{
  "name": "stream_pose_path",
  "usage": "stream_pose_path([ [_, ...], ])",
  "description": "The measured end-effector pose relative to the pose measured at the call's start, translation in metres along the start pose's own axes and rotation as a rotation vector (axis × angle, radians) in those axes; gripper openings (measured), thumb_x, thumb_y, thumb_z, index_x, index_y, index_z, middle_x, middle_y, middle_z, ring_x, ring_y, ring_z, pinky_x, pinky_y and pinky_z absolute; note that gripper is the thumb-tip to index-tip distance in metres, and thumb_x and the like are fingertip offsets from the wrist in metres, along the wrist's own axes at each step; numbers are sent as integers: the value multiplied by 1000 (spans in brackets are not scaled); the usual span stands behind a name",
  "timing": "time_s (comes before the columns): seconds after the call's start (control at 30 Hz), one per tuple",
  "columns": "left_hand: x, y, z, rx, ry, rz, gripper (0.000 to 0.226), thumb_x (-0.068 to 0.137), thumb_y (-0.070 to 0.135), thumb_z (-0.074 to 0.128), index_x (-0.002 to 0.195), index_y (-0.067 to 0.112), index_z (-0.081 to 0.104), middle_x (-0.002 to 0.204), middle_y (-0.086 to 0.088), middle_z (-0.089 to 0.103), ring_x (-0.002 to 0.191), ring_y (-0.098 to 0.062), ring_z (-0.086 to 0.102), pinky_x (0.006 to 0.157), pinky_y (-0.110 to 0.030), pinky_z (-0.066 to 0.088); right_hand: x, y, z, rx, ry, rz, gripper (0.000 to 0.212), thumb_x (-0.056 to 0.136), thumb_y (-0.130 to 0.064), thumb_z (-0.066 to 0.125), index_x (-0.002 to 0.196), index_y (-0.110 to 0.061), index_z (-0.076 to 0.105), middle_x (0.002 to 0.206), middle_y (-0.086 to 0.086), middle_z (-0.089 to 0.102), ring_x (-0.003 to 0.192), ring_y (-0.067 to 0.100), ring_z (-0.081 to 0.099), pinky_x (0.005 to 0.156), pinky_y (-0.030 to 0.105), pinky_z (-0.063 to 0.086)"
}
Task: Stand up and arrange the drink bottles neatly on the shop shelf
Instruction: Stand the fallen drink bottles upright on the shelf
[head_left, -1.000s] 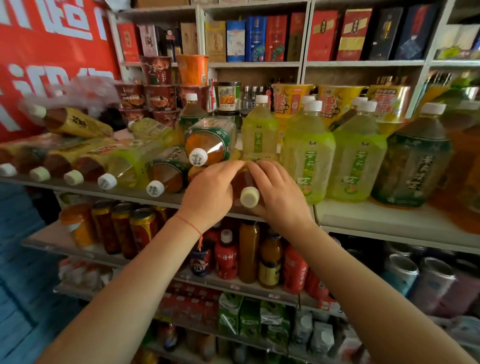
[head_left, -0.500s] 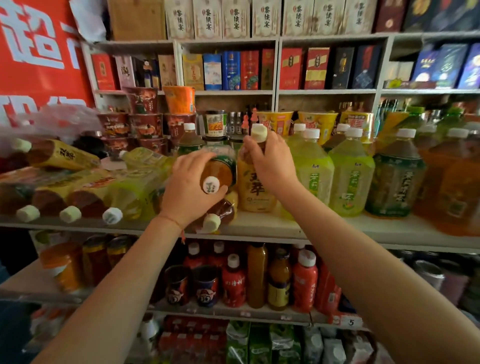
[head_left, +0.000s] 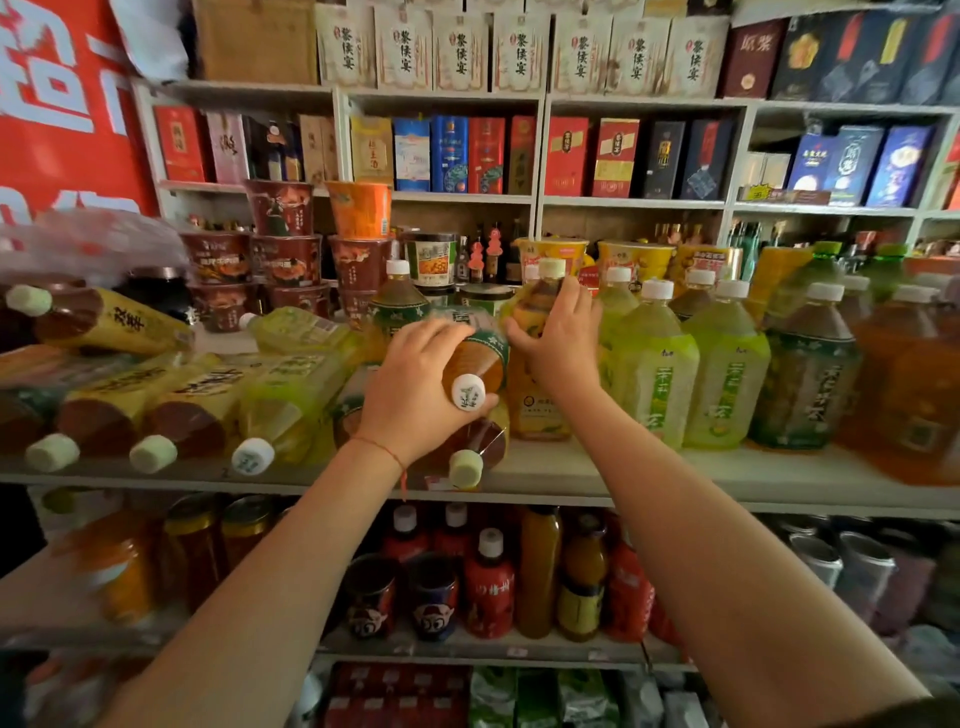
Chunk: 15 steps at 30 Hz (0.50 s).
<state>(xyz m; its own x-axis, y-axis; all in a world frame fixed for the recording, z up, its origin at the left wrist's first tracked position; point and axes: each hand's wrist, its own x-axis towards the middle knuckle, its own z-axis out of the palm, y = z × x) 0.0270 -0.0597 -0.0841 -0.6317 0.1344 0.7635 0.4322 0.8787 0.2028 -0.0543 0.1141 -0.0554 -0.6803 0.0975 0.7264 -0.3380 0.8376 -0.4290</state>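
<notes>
Since the earlier frame, little has moved: the yellow-labelled bottle (head_left: 535, 364), raised upright half a second ago, is now seen standing on the shelf (head_left: 597, 475), and the view is shifted slightly upward. This bottle is gripped by the right hand (head_left: 558, 340), whose fingers are curled round its shoulder just below the pale cap. It stands just beside a row of upright green tea bottles (head_left: 652, 364) to its right. The left hand (head_left: 415, 387) is closed round the neck end of a green-labelled bottle (head_left: 475, 364), which is held lying with its white cap pointing toward the camera. Below that hand, another amber bottle (head_left: 475, 452) lies on its side at the shelf's front edge. Further left, several fallen bottles (head_left: 171, 405) are shown lying on the same shelf, caps outward, some stacked on others. Behind them, instant noodle cups (head_left: 283, 249) are piled. Boxed goods (head_left: 449, 153) fill the upper shelves, and small bottles and cans (head_left: 488, 582) are set on the shelf below.
</notes>
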Motion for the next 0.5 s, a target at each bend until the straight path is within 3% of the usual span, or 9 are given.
stream_pose_path([
  [0.13,2,2,-6,45,-26,5,83,73,58,80,142,21,51,144,-1,51,137,-24,41,102,-42,46,7,-1,4,5,-12,27,84,87,-53,64,145,-2,30,139,16,43,122,32,40,102,44,43],
  [0.23,2,3,-9,72,-36,7,83,75,60,78,144,23,50,146,1,49,138,-21,40,100,-40,47,3,-1,4,66,-37,40,78,93,-48,59,148,-2,28,146,18,38,132,33,35,110,46,38],
  [0.37,0,1,-7,48,-36,0,82,76,57,79,145,22,49,148,-1,48,140,-23,37,101,-40,47,-24,-4,-17,192,50,-124,61,97,-9,45,153,0,24,159,20,25,149,33,20,122,43,20],
  [0.43,-1,0,-7,29,-32,0,82,77,56,78,145,21,49,150,-2,47,141,-24,37,102,-40,46,-42,-9,-30,206,-44,-270,64,89,-1,51,151,-7,33,155,13,36,145,28,30,120,43,29],
  [0.5,-1,0,-10,23,-41,27,80,79,54,77,146,19,50,147,-3,49,138,-25,39,104,-43,47,-58,-14,-37,213,-216,-363,69,85,-7,62,149,-14,38,152,6,40,143,21,33,117,40,34],
])
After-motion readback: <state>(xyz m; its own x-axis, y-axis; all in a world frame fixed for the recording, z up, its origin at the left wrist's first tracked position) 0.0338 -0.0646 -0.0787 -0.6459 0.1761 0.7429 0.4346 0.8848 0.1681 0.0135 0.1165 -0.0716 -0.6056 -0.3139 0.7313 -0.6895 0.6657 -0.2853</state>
